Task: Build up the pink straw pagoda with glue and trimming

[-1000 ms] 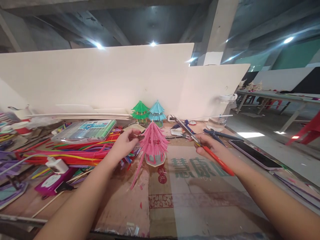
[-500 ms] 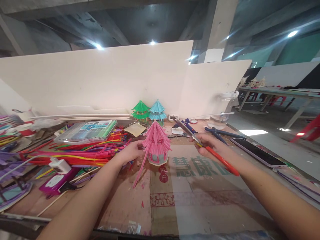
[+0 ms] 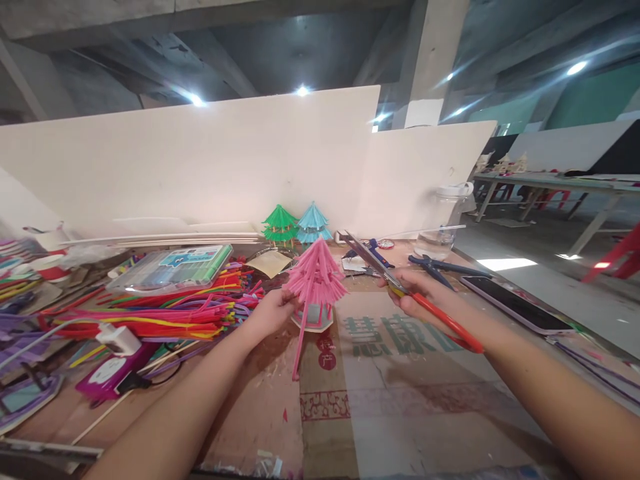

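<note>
In the head view, my left hand (image 3: 276, 312) is closed on the left edge of the roof of a small pink pavilion model (image 3: 317, 273), made of fuzzy pipe cleaners. The roof tilts over its pale base, and one long pink strand (image 3: 300, 347) hangs from it towards me. My right hand (image 3: 417, 293) is wrapped round a pair of scissors (image 3: 440, 322) near the pivot. Their red handles lie back over my wrist, and the blades point up and left, apart from the pavilion. Behind the pavilion stand a green pavilion model (image 3: 280, 225) and a light blue one (image 3: 313, 223).
Bundles of coloured pipe cleaners (image 3: 170, 317) and a clear plastic case (image 3: 173, 267) lie at left, near a purple power strip (image 3: 110, 373). Pliers (image 3: 435, 267), a glue gun (image 3: 373, 253), a phone (image 3: 515, 305) and a clear jar (image 3: 444, 220) are at right.
The pink roof has tilted and shifted slightly right, and its long strand has swung to the right. My left hand has moved right with it. The scissors have hardly moved.
</note>
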Demonstrator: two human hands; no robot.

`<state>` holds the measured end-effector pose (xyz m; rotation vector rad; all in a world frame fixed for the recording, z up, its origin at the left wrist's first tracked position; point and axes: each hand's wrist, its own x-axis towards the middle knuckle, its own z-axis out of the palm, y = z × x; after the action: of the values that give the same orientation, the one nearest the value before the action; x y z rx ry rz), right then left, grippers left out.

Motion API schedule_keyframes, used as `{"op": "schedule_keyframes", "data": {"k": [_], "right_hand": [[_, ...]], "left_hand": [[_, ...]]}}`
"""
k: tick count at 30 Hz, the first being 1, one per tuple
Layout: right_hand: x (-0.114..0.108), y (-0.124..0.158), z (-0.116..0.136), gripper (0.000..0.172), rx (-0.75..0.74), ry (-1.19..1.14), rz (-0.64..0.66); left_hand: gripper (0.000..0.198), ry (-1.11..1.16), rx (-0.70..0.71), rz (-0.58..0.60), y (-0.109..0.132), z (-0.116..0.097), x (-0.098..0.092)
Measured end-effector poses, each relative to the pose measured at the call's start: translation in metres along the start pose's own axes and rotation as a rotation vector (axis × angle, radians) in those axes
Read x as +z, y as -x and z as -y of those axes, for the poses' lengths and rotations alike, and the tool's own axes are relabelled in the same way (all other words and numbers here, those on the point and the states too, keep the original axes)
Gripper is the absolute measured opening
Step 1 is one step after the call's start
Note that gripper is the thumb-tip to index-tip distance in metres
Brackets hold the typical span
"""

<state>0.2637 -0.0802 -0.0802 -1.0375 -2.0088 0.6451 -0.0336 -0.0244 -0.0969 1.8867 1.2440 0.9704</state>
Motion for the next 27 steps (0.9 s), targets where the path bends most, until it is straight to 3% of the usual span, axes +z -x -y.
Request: {"op": "schedule_keyframes", "data": {"k": [4,11,19,27], "right_hand": [[0.001,-0.001,-0.002,0.053,-0.054,-0.039,0.082],[0.009,0.004,0.016,0.056,0.028,-0.185,0.293],[0.011,0.003,0.025,0.052,0.049,-0.117,0.297],[0.013,0.000,0.030,0.055,0.115,-0.013,0.283]], "left_hand": [[0.026,-0.003,0.067,-0.056,-0.001,-0.007,-0.003],[0.031,-0.137,0.147,-0.124,0.008,-0.022,-0.009],[0.026,-0.408,0.194,-0.304,0.012,-0.032,-0.019],[0.027,-0.535,0.208,-0.360,0.012,-0.033,-0.021]]}}
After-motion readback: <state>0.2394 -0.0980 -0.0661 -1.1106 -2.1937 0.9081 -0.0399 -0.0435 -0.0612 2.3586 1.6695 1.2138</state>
